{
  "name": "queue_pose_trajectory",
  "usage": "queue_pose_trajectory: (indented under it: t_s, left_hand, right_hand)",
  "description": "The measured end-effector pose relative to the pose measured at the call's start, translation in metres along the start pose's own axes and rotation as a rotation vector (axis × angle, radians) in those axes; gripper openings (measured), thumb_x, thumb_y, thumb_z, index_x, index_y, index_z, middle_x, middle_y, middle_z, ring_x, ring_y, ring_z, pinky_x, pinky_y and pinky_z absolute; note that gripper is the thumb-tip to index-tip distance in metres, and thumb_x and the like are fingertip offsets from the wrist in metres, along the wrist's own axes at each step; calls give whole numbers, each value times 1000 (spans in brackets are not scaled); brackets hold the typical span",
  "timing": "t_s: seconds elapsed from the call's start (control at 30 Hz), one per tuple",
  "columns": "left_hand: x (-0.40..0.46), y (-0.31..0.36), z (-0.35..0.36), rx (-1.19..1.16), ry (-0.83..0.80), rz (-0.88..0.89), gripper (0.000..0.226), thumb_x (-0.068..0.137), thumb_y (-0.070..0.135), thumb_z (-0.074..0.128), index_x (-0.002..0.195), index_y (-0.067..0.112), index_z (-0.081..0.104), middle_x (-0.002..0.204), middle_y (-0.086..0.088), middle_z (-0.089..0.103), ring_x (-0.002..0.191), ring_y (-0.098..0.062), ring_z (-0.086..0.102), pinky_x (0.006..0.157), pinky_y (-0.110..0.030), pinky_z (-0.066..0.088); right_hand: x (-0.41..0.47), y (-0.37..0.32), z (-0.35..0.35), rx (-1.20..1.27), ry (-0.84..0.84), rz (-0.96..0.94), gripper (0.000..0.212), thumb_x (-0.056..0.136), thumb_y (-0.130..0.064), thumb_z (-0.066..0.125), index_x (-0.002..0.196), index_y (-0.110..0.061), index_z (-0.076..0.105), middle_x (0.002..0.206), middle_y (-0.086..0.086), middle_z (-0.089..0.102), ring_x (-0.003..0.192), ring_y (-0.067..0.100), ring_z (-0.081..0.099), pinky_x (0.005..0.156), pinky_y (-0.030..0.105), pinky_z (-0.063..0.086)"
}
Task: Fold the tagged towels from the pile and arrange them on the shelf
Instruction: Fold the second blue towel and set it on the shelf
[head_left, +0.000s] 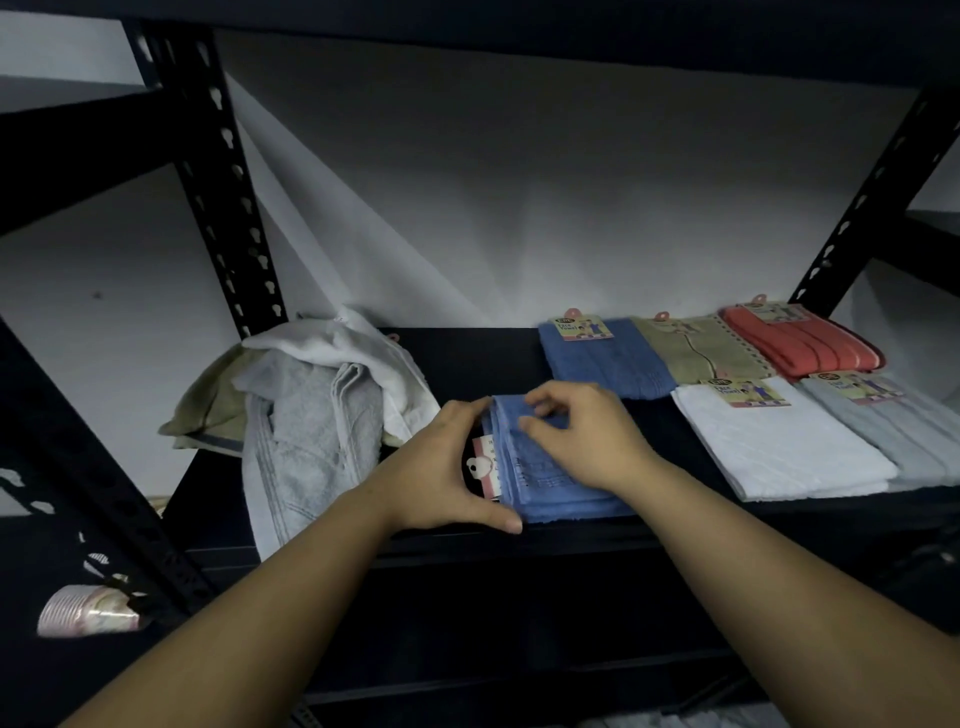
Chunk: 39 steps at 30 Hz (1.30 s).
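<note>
Both forearms fill the near part of my view, reaching over the front lip of the dark shelf (467, 358) to a half-folded blue towel (550, 483) sitting at its front edge, between the loose pile and the finished rows.

From here I see the pile (311, 405) of unfolded towels heaped at the left, grey and white on top, with one grey length hanging down over the front edge. That hanging part looks likely to drag the heap off if I brush it with my left arm.

On the right lie five folded towels in two rows: blue (602, 358), beige (701, 353) and red (800, 338) behind, white (779, 441) and pale grey (904, 426) in front, tags showing on top.

My right hand (582, 436) rests on the blue towel, fingers curled and pinching its upper layer. My left hand (441, 467) cups the towel's left edge, thumb along the front.

Smallest is the tag (485, 467), sticking out sideways at that left edge. As I judge it, it could get buried or creased under the fold, and the towel sits close enough to the edge to slip off.
</note>
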<state>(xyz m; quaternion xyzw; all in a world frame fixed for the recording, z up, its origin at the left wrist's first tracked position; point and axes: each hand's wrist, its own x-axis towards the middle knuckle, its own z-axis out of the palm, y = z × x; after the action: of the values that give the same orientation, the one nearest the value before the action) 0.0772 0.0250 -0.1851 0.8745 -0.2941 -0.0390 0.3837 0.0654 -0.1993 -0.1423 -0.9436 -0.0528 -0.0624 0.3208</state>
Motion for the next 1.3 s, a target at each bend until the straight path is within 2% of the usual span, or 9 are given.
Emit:
queue_pose_trajectory:
  t_s: [0.1,0.23,0.37,0.47,0.6,0.67,0.87,1.1,1.3]
  left_hand:
    - [1,-2,3,21,39,26,110,72,86,65,161,35,24,157,18,30,142,3,35,119,-33,38]
    - [3,-5,8,117,27,37,88,82,83,57,155,36,41,167,16,20,149,0,29,121,-35,36]
    - [4,-7,10,164,54,52,86,83,78,63,153,30,46,167,17,22,150,1,26,122,-33,34]
    - [4,-5,8,134,50,42,80,85,74,62,152,33,46,165,20,26,148,4,27,121,-29,32]
    - [5,-5,6,10,181,-11,59,97,56,59,148,30,46,153,17,44,138,7,41,115,-29,40]
    - [5,-6,4,-60,249,-70,53,99,51,55,146,28,47,145,17,51,131,8,47,110,-30,44]
    - [5,-5,3,-131,278,-123,62,94,60,42,144,25,50,139,15,56,127,5,52,106,-29,47]
    - [6,-3,3,-109,294,-117,42,106,40,49,142,20,53,136,11,59,123,3,55,104,-24,46]
    - [6,-2,1,-143,301,-125,39,106,42,51,138,21,57,130,13,63,120,3,57,100,-22,46]
  right_hand:
    - [-1,18,-8,-247,-20,-8,46,90,-57,69,129,-32,68,133,-6,62,131,22,47,110,46,42]
    - [-9,31,-6,-254,-160,46,69,91,-69,59,152,-40,47,167,5,30,155,25,20,126,43,22]
    - [-12,40,3,-294,-232,87,86,94,-78,38,165,-36,13,174,8,1,160,22,-3,130,39,7]
    - [-7,35,1,-402,-356,112,92,94,-82,26,165,-31,-3,173,10,-11,160,24,-12,130,44,0]
    - [1,19,-5,-519,-294,-10,83,101,-70,29,166,-25,3,174,6,-1,160,25,-10,130,50,-2]
    - [0,5,3,-443,-248,-117,78,104,-61,34,167,-23,7,174,1,2,160,20,-9,129,48,-3]
    - [1,-8,42,-450,-367,-99,85,99,-74,19,166,-25,2,174,-5,-5,160,14,-9,129,52,-4]
    - [3,-13,36,-479,-415,-86,86,98,-76,19,166,-25,5,174,-3,-5,160,17,-8,128,55,-2]
    - [-23,-29,25,-311,-151,-130,75,104,-63,37,161,-16,32,170,4,28,158,19,19,128,41,18]
